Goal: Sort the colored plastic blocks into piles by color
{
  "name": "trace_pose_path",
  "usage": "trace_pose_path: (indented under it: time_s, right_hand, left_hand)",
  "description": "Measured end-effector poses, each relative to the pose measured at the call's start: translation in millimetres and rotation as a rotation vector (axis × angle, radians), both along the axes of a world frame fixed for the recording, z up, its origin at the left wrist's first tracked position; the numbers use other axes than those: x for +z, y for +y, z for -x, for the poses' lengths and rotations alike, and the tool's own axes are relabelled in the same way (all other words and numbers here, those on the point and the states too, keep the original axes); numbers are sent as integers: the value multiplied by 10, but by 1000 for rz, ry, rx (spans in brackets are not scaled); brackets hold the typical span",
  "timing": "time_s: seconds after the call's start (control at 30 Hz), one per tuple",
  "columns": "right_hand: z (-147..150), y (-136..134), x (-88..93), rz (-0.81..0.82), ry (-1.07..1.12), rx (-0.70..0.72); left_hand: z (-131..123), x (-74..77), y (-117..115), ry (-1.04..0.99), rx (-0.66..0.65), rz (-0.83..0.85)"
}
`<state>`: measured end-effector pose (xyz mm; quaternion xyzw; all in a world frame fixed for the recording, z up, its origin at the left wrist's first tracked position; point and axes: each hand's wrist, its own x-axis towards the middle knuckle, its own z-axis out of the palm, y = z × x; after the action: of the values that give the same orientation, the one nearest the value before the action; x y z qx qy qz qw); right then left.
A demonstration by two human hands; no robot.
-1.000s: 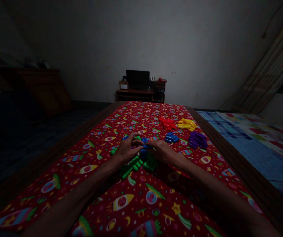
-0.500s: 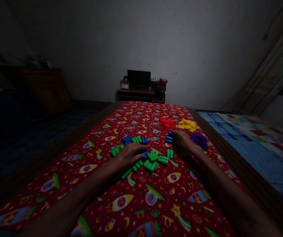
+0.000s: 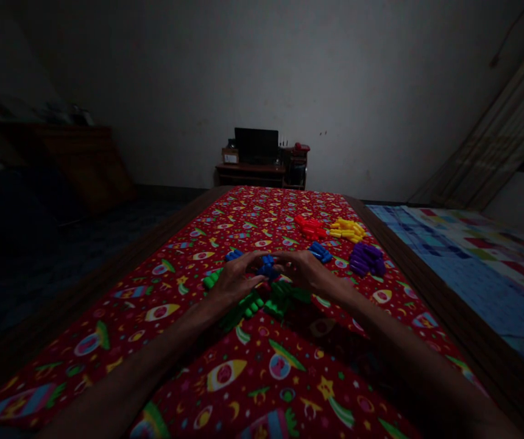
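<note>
My left hand (image 3: 234, 280) and my right hand (image 3: 308, 269) meet over the middle of the cloth, fingers curled in from both sides around blue plastic toy pieces (image 3: 267, 262). The left thumb and fingers close about these pieces; the right fingertips touch their other side, partly hidden. Green toy pieces (image 3: 250, 305) lie below my left hand, and more green pieces (image 3: 279, 296) sit in shadow under the right. Another blue piece (image 3: 233, 255) shows behind my left hand. A small blue pile (image 3: 320, 252) rests just beyond the right hand.
Red pieces (image 3: 310, 227), yellow pieces (image 3: 348, 230) and purple pieces (image 3: 367, 260) form separate piles toward the right edge of the red rocket-print cloth (image 3: 225, 372). A desk with a dark monitor (image 3: 256, 145) stands at the far end. A patchwork-covered surface (image 3: 454, 268) lies to the right.
My right hand has moved left from the blue pile, leaving blue pieces there, to the pieces by my left hand. The left hand has shifted slightly, its fingers now curled around blue pieces.
</note>
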<state>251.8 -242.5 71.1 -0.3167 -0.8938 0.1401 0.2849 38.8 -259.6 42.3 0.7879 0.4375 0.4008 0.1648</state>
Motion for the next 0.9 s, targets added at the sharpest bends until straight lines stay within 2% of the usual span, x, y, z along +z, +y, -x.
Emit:
trace_pose_path:
  time_s: [0.07, 0.17, 0.33, 0.43, 0.57, 0.7, 0.83, 0.9]
  right_hand:
    - [74, -44, -37, -33, -69, -23]
    - [15, 21, -62, -58, -115, -135]
    - [-205, 381, 31, -139, -257, -449]
    - [-239, 597, 97, -199, -468, -574]
    - [-232, 722, 55, -212, -610, -573]
    - [-297, 701, -71, -138, -595, -541]
    - [-411, 674, -64, -179, -544, -466]
    - [-433, 666, -9, -190, -511, -483]
  left_hand:
    - [-9, -3, -7, -18, -26, 15]
    - [38, 30, 32, -4, -13, 16]
    - [330, 104, 194, 180, 62, -73]
    - [520, 105, 250, 307, 46, 1]
    - [629, 77, 231, 452, -29, 54]
    - [609, 76, 175, 534, -24, 71]
    - [567, 87, 139, 503, -38, 100]
    - [552, 76, 142, 448, -53, 91]
